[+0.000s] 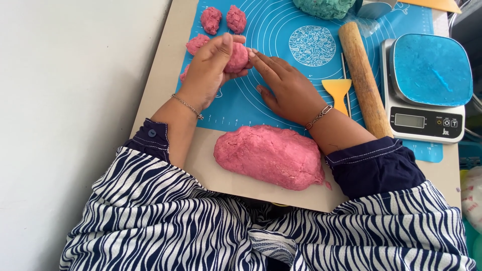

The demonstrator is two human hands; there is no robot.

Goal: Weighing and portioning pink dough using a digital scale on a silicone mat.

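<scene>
Cupping a small pink dough ball (236, 57) above the blue mat (241, 105), left hand (208, 70) grasps it while right hand (286, 88) lies flat, fingers spread, touching it; best rolled with even pressure, beyond the big dough slab (271, 155).

pink dough pieces (236, 56): 6 | rolling pin (363, 79): 1 | scale (427, 90): 1

Bright, even daylight filled the sharp, unblurred view, with only soft shadows under the hands on the blue mat (301, 20), a mild sheen on the scale (427, 85), and slight wide-angle bending toward the edges.
</scene>
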